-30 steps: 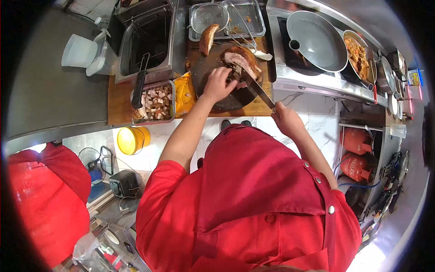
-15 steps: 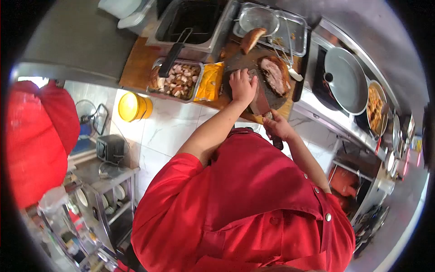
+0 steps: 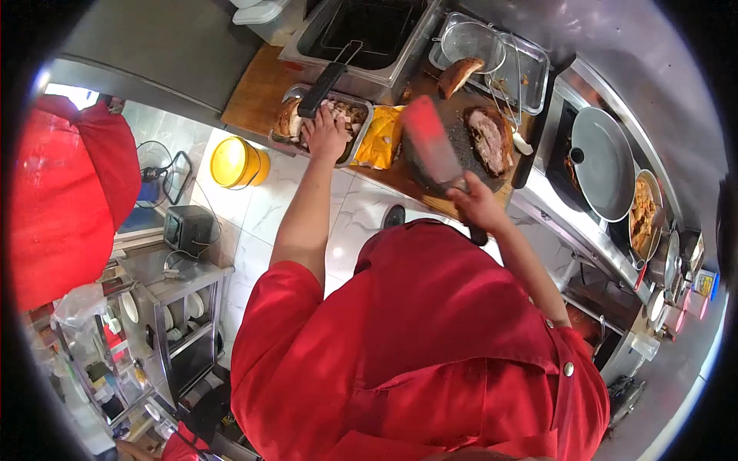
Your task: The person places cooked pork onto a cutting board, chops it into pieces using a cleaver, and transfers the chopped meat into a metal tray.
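Observation:
My left hand (image 3: pixel 326 138) lies over the metal tray (image 3: pixel 362 135) of diced meat (image 3: pixel 347 115), its fingers stretched out and apart on the pieces. A larger piece of meat (image 3: pixel 290 118) sits at the tray's left end. In my right hand (image 3: pixel 477 203) is the handle of a cleaver (image 3: pixel 432 146); its broad blade hovers flat above the round dark cutting board (image 3: pixel 453 115) and catches a red reflection. To the blade's right, a big browned chunk of roast meat (image 3: pixel 489 142) rests on the board. A smaller browned piece (image 3: pixel 460 77) lies at the board's far edge.
A yellow packet (image 3: pixel 379 138) lies between tray and board. A black-handled tool (image 3: pixel 323 88) reaches over the tray from a deep metal basin (image 3: pixel 354 73). Behind the board is a metal tray (image 3: pixel 530 92) with a strainer. Pans (image 3: pixel 603 165) stand at right, a yellow bucket (image 3: pixel 234 163) on the floor.
My left hand has left the board and cleaver blade for the tray of diced meat on the left. The cleaver has lifted and swung leftward in my right hand.

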Action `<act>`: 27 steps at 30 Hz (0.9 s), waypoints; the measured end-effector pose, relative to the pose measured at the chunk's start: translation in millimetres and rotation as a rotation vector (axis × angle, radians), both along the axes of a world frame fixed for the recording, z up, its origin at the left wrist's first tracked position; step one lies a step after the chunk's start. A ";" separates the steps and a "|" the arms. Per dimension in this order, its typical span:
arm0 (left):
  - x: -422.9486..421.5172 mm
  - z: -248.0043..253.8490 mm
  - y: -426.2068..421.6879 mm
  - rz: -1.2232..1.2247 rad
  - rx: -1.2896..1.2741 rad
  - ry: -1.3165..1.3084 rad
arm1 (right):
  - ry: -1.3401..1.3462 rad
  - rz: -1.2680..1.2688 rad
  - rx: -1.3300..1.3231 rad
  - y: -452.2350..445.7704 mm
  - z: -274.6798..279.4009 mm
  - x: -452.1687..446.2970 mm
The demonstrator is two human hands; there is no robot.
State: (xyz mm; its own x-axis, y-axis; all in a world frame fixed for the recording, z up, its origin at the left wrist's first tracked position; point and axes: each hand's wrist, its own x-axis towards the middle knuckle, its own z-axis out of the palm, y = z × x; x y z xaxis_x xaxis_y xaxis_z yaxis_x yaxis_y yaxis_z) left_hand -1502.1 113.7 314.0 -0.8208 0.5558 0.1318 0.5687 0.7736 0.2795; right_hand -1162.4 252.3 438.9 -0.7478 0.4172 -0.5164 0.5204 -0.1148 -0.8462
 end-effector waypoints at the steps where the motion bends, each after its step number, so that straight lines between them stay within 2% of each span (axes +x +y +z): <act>1: -0.3 4.1 -0.5 -0.023 -0.078 -0.112 | 0.028 -0.039 0.032 6.6 -7.1 14.9; 4: -1.9 17.8 6.7 -0.015 -0.157 -0.198 | 0.081 -0.189 0.103 20.3 -14.0 58.2; 6: 8.9 27.1 8.0 -0.015 -0.084 -0.199 | 0.066 -0.238 0.193 27.9 -16.0 87.8; 7: 17.6 29.7 10.1 -0.070 0.105 -0.002 | 0.073 -0.265 0.203 27.3 -9.4 94.3; 8: 28.7 30.9 13.8 -0.134 0.297 0.185 | 0.089 -0.339 0.125 24.8 -1.1 104.4; 9: 45.6 34.8 23.4 -0.273 0.468 0.232 | 0.102 -0.420 0.046 20.8 3.8 115.8; 10: 67.1 43.7 36.6 -0.318 0.474 0.220 | 0.100 -0.467 0.050 17.2 2.2 126.0; 12: 110.3 63.8 70.3 -0.685 0.520 0.033 | 0.117 -0.564 0.079 14.4 -4.8 138.1; 14: 140.8 75.0 117.4 -0.939 0.434 -0.037 | 0.129 -0.656 0.091 8.4 -6.0 143.0; 18: 172.9 77.5 193.3 -1.149 0.275 0.116 | 0.132 -0.745 0.102 -1.2 -5.8 150.3; 20: 170.8 72.0 216.6 -1.238 0.046 0.149 | 0.157 -0.761 0.101 -10.2 -4.8 154.1; 21: 168.2 77.2 223.3 -1.254 -0.025 0.043 | 0.149 -0.778 0.077 -16.1 2.1 154.7; 24: 157.4 98.8 228.9 -1.300 -0.004 -0.008 | 0.182 -0.806 0.166 -29.0 -26.5 166.1; 26: 144.5 78.2 235.2 -1.407 0.046 -0.107 | 0.152 -0.838 0.134 -38.2 -20.5 168.1; 27: 145.7 83.1 226.1 -1.414 0.095 -0.146 | 0.137 -0.821 0.107 -40.0 -22.6 169.9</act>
